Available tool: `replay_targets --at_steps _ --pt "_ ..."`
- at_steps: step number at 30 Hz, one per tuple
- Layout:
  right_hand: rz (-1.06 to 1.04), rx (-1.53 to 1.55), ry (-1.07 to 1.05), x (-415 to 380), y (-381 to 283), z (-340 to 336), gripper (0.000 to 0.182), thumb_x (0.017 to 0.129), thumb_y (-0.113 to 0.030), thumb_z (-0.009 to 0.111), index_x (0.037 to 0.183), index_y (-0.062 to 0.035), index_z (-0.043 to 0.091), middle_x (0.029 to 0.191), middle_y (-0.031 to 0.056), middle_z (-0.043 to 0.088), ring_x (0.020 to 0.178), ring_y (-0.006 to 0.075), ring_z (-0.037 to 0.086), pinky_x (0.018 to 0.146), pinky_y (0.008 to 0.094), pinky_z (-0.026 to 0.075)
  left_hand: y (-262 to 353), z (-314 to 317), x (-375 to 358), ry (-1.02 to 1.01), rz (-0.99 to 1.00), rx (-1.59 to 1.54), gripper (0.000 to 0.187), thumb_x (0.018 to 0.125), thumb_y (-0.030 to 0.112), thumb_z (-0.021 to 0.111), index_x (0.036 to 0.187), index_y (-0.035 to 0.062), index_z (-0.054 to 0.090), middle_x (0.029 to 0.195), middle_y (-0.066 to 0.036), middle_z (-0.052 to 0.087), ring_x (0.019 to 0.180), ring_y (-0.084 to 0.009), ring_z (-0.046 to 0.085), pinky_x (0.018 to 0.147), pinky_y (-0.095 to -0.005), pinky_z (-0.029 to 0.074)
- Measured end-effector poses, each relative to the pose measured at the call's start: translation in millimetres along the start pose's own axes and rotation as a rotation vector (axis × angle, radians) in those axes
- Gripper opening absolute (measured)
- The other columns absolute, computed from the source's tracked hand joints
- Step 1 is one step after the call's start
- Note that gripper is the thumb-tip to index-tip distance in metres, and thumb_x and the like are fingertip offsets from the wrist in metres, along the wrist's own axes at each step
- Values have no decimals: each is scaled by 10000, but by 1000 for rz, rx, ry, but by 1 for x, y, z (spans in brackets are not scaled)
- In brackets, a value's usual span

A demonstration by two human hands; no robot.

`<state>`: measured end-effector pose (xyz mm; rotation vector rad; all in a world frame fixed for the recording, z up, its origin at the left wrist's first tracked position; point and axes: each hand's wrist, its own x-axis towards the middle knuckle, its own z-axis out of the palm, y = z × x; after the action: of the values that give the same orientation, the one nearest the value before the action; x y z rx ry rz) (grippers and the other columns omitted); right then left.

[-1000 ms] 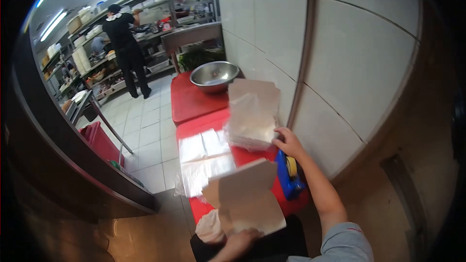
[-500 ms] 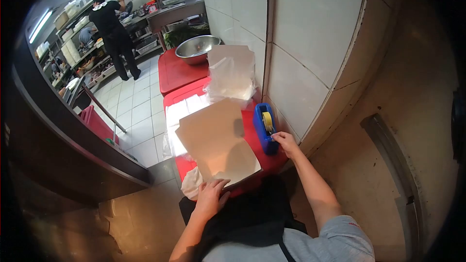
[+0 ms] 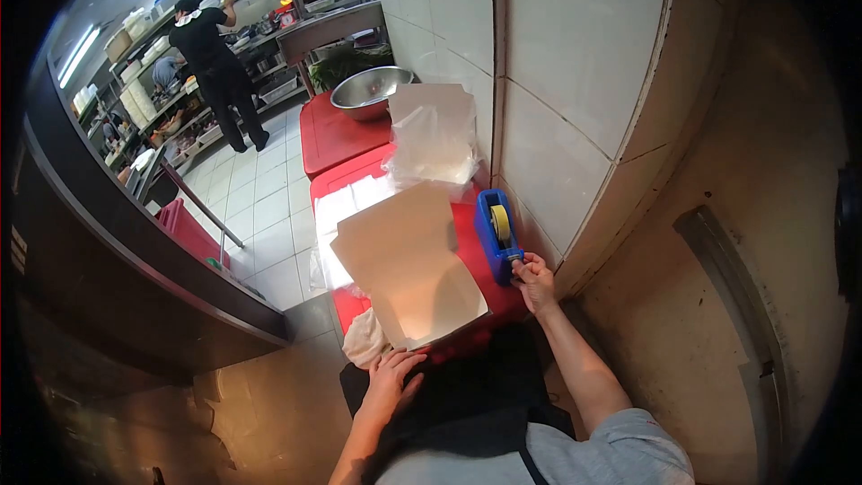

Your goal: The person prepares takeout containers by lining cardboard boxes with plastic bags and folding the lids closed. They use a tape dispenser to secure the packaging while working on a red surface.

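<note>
An open cardboard box [image 3: 404, 256], its lid raised and leaning back, sits on a red lid [image 3: 352, 307]. My left hand [image 3: 390, 381] rests at the box's near edge, fingers stretched out and touching it. Right of the box stands a blue tape dispenser [image 3: 495, 232] with a yellowish tape roll [image 3: 499, 226]. At its near end, my right hand [image 3: 536, 284] is closed in a pinch on the end of the tape; the strip itself is barely visible. A crumpled whitish cloth [image 3: 365, 339] lies left of the box, by my left hand.
Behind the box are white sheets [image 3: 334, 232] and another cardboard piece with clear plastic [image 3: 433, 139]. A steel bowl [image 3: 371, 92] stands farther back on a second red lid. A tiled wall [image 3: 579, 99] borders the right side. A co-worker [image 3: 215, 67] stands at kitchen shelves.
My right hand has shifted slightly down and right at the dispenser's near end, pulling toward me. My left hand stays at the box edge. The view has shifted slightly.
</note>
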<state>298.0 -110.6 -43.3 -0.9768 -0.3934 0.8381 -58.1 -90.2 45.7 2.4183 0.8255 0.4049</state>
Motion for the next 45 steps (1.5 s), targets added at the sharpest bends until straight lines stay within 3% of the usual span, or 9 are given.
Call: replay_targets --at_steps 9,17,23,30,34,36,37,40,45 --pt "-482 -951 120 14 11 -19 240 722 -120 759 606 -2 586 981 83 558 841 194 572 677 306 462 -3 8 0 -29 -3 51 396 770 196 680 1156 187 591 1161 -9 587 1207 -232 456 1000 -496 281" --pt "-410 -1195 -174 3 -27 -43 143 763 -57 675 652 -17 594 913 80 627 820 192 610 688 299 489 7 0 8 -21 5 55 377 781 195 669 1150 176 595 1173 -6 579 1195 -236 466 1004 -487 283" --pt "50 -326 -406 -82 -73 54 259 843 33 562 1096 -15 587 1151 26 470 1013 117 531 827 255 476 36 10 45 29 -47 -560 360 833 151 628 1176 63 569 1225 -111 538 1196 -222 471 976 -368 370" --pt "0 -514 -632 -124 -70 110 265 793 115 526 1001 -22 617 1125 25 400 1031 131 511 864 272 462 46 2 84 78 -208 -1276 314 866 199 636 1134 36 630 1317 -134 474 1235 -238 424 1047 -346 296" --pt "139 -318 -619 -128 -51 115 391 785 102 505 1130 -48 614 1090 25 455 997 134 535 847 275 449 51 -16 79 342 56 -672 135 817 166 683 897 61 714 1350 -125 434 1277 -258 375 1047 -372 292" --pt "553 10 -540 -120 -37 111 409 788 79 523 1172 -47 590 1065 24 504 984 147 549 858 299 453 67 -26 69 401 209 -417 81 789 147 703 798 69 722 1355 -122 428 1292 -266 358 1045 -390 293" --pt "756 178 -489 -117 -30 108 421 789 67 532 1193 -46 579 1052 23 528 978 154 556 864 311 455 76 -28 63 311 178 -837 29 761 77 696 768 57 715 1364 -146 398 1310 -290 332 1077 -429 220" --pt "733 147 -418 -114 -24 115 408 802 26 551 1206 -34 559 1005 26 587 954 162 571 859 326 461 72 -36 59 322 351 -997 125 814 101 647 922 76 704 1417 -109 353 1279 -268 373 1048 -411 273" --pt "388 270 -640 -103 -50 148 254 911 -93 562 1149 -19 609 1034 -11 586 852 76 548 781 234 450 68 -37 64 222 92 -1436 399 932 325 466 1242 81 527 1481 -72 258 1369 -206 201 1091 -457 110"
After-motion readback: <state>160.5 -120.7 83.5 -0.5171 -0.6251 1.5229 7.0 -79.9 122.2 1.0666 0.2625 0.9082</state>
